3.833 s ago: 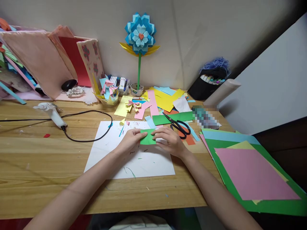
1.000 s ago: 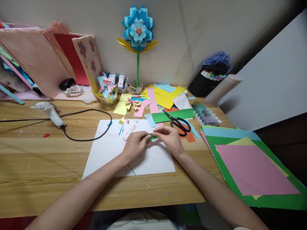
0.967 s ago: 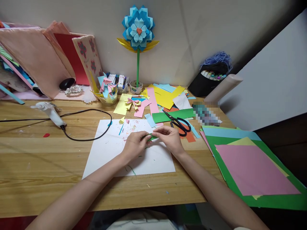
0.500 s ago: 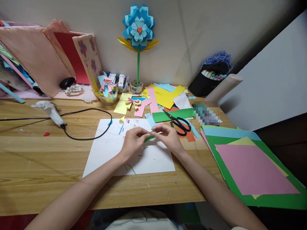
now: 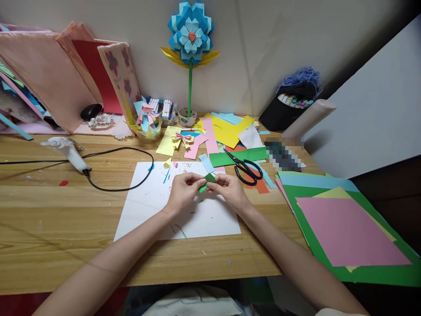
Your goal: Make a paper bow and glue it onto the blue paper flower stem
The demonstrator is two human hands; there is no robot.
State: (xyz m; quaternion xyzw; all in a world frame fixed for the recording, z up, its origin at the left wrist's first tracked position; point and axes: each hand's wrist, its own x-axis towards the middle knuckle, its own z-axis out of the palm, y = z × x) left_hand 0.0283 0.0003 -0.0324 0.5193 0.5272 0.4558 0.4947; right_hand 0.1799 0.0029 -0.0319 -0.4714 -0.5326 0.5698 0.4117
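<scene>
Between my two hands is a small folded piece of green paper [image 5: 209, 178]. My left hand [image 5: 186, 189] pinches its left side with thumb and fingers. On its right side, my right hand [image 5: 228, 189] grips it the same way, and the fingertips hide part of it. Both hands are just above a white sheet [image 5: 144, 210] with small green slivers and marks on it. Black-handled scissors [image 5: 247, 171] lie beyond my right hand, their blades resting over a green paper strip [image 5: 219, 159].
A white glue gun [image 5: 70, 154] with a looping black cable lies at the left. Coloured paper scraps [image 5: 226, 131] spread behind the hands, before a blue paper flower [image 5: 191, 37]. Sheets [image 5: 348, 232] are stacked at the right. A black pen holder [image 5: 279, 109] stands at the back right.
The green paper has turned and tipped up between my fingers, so more of its surface shows. My right hand has shifted slightly down; the camera view has moved a little.
</scene>
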